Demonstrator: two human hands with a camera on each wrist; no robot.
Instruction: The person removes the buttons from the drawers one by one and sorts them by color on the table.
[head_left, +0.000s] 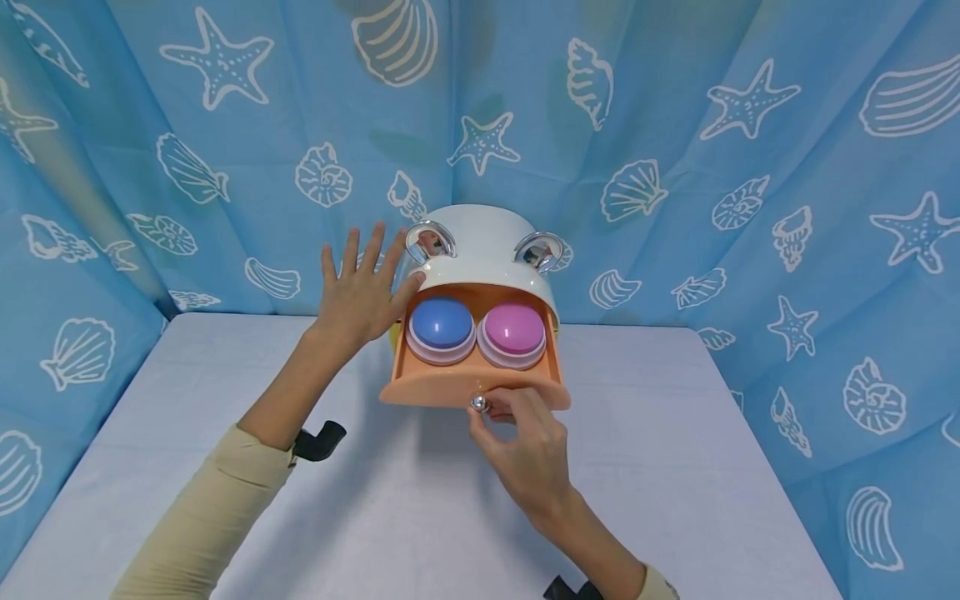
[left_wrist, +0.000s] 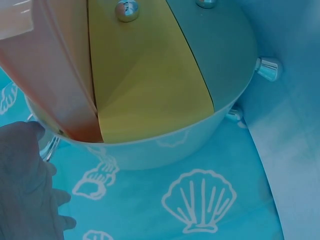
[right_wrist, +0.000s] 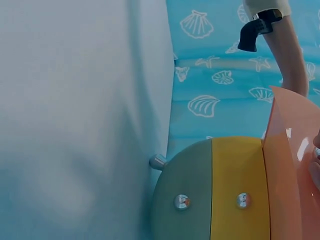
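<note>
A rounded white cabinet (head_left: 480,237) stands at the back of the table with its orange drawer (head_left: 431,392) pulled out. Inside lie a blue-domed round push button (head_left: 442,323) and a pink-domed one (head_left: 514,329), each in a pale ring. My right hand (head_left: 528,446) pinches the silver drawer knob (head_left: 478,403) between thumb and fingers. Against the cabinet's left side, my left hand (head_left: 360,300) has its fingers spread and its thumb at the white edge. Below the orange drawer, the wrist views show a yellow drawer (right_wrist: 240,170) and a green drawer (right_wrist: 187,172), both closed.
Two shiny ring-shaped silver pieces, left (head_left: 431,242) and right (head_left: 540,250), stick up like ears from the cabinet. Short silver feet (right_wrist: 158,161) carry it. A white cloth covers the table (head_left: 637,467). Close behind hangs a blue shell-print curtain (head_left: 525,83).
</note>
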